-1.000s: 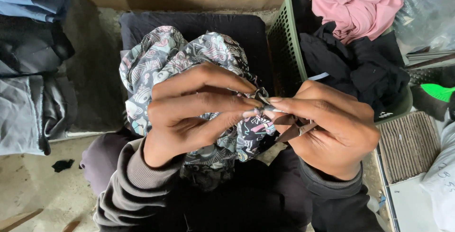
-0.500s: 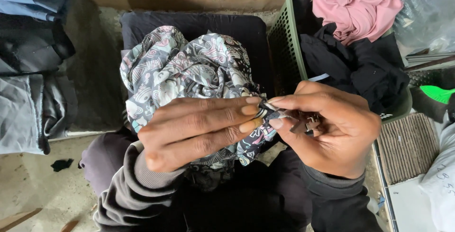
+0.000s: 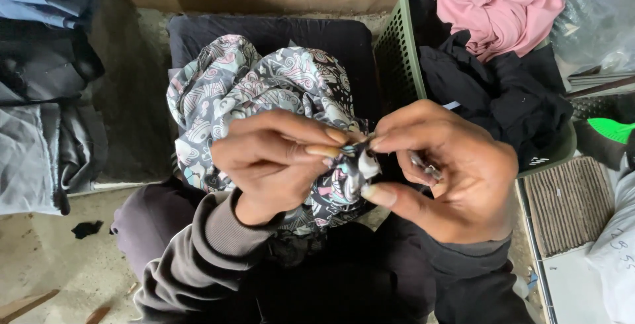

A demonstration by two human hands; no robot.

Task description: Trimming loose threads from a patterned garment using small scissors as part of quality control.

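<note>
Head view, left to right. Folded grey and blue clothes (image 3: 40, 99) lie at the left edge on the floor. Centre: a patterned cloth (image 3: 258, 92) is bunched on the person's lap, in front of a dark cushion (image 3: 264, 29).

Left hand (image 3: 278, 158): fingers curled and pressed together, thumb and forefinger pinching a fold of the cloth at the middle of the frame. Fingertips (image 3: 327, 150) meet those of the other hand.

Right hand (image 3: 450, 172): forefinger and thumb closed on the same fold, the other fingers loosely curled. A small metal tool (image 3: 424, 165) lies gripped inside the palm; its kind cannot be told.

Further right: a green basket (image 3: 397, 52) holding black and pink clothes (image 3: 496, 6), then a ribbed mat (image 3: 569, 205).

Change since half a second ago: the left hand has turned, knuckles raised and fingers more bent; before, they lay flatter across the cloth. The pinch point sits slightly lower. The right hand keeps its place and its hold on the tool. The cloth has not moved off the lap.
</note>
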